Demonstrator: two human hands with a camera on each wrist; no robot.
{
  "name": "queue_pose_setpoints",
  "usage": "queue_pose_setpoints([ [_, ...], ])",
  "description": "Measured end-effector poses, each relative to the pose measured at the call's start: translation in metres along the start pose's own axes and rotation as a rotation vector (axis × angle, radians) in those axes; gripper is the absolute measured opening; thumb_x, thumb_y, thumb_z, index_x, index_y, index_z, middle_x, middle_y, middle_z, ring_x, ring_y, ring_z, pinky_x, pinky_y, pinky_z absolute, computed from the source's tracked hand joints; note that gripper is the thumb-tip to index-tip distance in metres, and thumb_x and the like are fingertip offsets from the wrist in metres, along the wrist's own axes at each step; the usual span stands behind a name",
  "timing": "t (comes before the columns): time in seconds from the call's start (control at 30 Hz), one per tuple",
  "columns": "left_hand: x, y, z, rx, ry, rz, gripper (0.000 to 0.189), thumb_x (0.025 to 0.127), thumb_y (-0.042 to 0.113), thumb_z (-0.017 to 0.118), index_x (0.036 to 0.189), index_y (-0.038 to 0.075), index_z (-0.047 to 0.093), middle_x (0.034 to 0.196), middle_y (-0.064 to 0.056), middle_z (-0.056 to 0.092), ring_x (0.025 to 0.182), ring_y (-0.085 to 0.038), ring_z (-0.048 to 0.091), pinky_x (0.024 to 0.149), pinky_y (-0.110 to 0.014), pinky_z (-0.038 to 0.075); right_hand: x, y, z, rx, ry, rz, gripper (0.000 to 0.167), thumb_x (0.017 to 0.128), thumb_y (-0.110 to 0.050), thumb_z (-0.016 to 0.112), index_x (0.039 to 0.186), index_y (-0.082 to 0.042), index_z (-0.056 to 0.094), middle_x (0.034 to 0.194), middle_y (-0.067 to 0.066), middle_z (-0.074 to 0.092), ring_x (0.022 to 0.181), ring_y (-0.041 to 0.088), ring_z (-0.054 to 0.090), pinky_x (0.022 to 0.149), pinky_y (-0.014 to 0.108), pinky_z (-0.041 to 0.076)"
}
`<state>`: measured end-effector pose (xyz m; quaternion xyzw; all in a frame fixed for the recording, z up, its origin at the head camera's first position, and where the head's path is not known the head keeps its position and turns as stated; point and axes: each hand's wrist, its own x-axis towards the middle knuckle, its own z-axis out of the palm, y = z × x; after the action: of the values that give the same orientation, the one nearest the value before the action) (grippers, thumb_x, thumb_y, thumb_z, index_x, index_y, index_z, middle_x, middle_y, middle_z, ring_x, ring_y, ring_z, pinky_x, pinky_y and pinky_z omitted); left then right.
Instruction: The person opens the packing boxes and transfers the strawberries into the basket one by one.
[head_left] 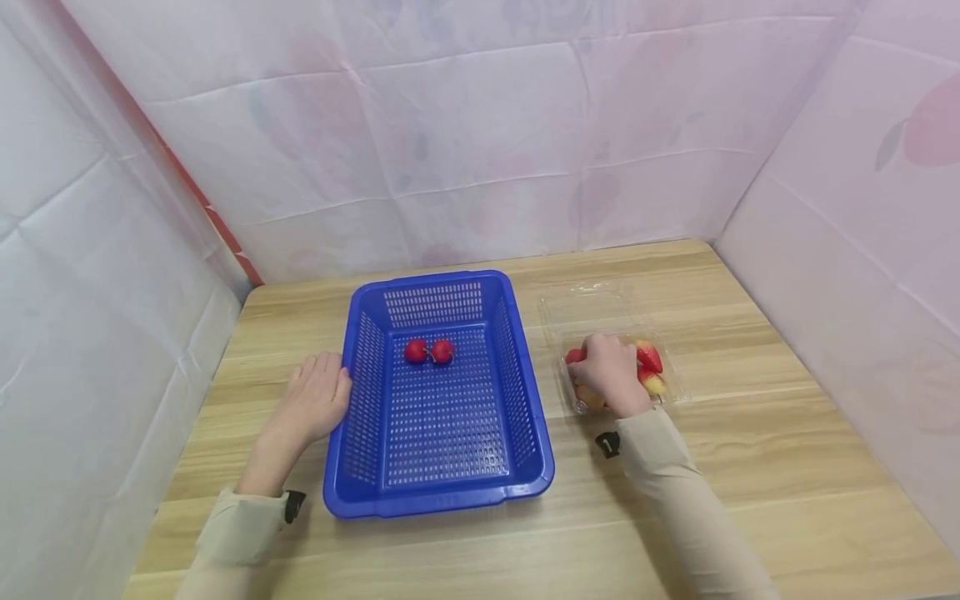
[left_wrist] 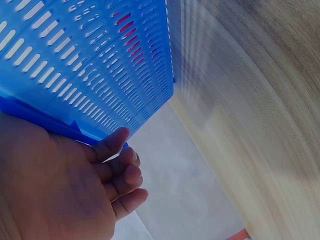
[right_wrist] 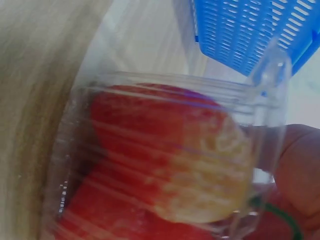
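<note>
A blue slotted basket [head_left: 438,500] stands on the table with two red cherries [head_left: 442,352] inside. My left hand [head_left: 318,396] rests against its left rim, back of the hand up; in the left wrist view its fingers [left_wrist: 131,177] are loosely bent just below the rim, and the thumb is hidden. To the basket's right, my right hand [head_left: 611,371] reaches down into a clear plastic box [head_left: 678,392] of red and yellow fruit [head_left: 649,358]. Close up, a red-yellow fruit [right_wrist: 165,145] shows through the box wall, with a green stem [right_wrist: 282,217] beside a finger. The fingertips are hidden.
The clear box's lid [head_left: 592,308] lies folded back behind it. Pale fabric walls [head_left: 465,167] enclose the wood-grain table [head_left: 750,467] at the back and on both sides. A black wrist piece [head_left: 608,444] sits by the right cuff.
</note>
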<state>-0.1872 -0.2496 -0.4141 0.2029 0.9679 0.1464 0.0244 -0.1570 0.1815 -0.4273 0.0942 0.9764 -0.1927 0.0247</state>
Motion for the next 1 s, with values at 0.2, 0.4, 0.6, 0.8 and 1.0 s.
queue_pose_setpoints([
  [0.2, 0.000, 0.000, -0.001, -0.002, 0.001, -0.006, 0.029, 0.104, 0.022, 0.025, 0.106, 0.002, 0.046, 0.094, -0.011, 0.044, 0.087, -0.029, 0.039, 0.074, -0.041, 0.030, -0.003, -0.004, -0.006, 0.004, 0.035, -0.023, 0.022, 0.079, -0.017, 0.071, 0.066, -0.005, 0.059, 0.067, 0.012, 0.055, 0.068, 0.033, 0.054, 0.070, 0.050, 0.039],
  [0.4, 0.000, 0.000, -0.001, 0.001, -0.006, -0.004, 0.029, 0.104, 0.022, 0.025, 0.105, 0.002, 0.046, 0.094, -0.011, 0.044, 0.087, -0.029, 0.039, 0.074, -0.041, 0.030, -0.006, -0.007, -0.013, 0.035, 0.054, -0.029, 0.019, 0.081, -0.016, 0.072, 0.079, 0.002, 0.065, 0.075, 0.016, 0.061, 0.067, 0.033, 0.055, 0.063, 0.045, 0.045],
  [0.6, 0.001, 0.000, 0.000, 0.007, -0.002, -0.002, 0.029, 0.104, 0.022, 0.025, 0.105, 0.002, 0.046, 0.094, -0.011, 0.045, 0.088, -0.030, 0.039, 0.075, -0.042, 0.031, -0.009, -0.010, -0.019, 0.092, 0.080, -0.040, 0.027, 0.082, -0.015, 0.076, 0.096, 0.007, 0.069, 0.084, 0.021, 0.066, 0.069, 0.034, 0.059, 0.063, 0.045, 0.049],
  [0.8, 0.000, 0.000, 0.000, 0.007, -0.003, -0.007, 0.029, 0.104, 0.022, 0.025, 0.105, 0.002, 0.046, 0.095, -0.011, 0.045, 0.089, -0.030, 0.040, 0.076, -0.042, 0.031, -0.011, -0.015, -0.021, 0.131, 0.084, -0.029, 0.031, 0.084, -0.013, 0.074, 0.106, 0.008, 0.068, 0.094, 0.025, 0.066, 0.075, 0.036, 0.060, 0.067, 0.047, 0.052],
  [1.0, 0.001, -0.001, 0.001, 0.008, 0.001, -0.009, 0.030, 0.104, 0.022, 0.025, 0.105, 0.002, 0.047, 0.095, -0.011, 0.045, 0.088, -0.030, 0.040, 0.075, -0.042, 0.031, -0.012, -0.021, -0.027, 0.123, 0.112, -0.062, 0.032, 0.084, -0.013, 0.073, 0.107, 0.009, 0.067, 0.093, 0.025, 0.066, 0.076, 0.037, 0.060, 0.068, 0.047, 0.051],
])
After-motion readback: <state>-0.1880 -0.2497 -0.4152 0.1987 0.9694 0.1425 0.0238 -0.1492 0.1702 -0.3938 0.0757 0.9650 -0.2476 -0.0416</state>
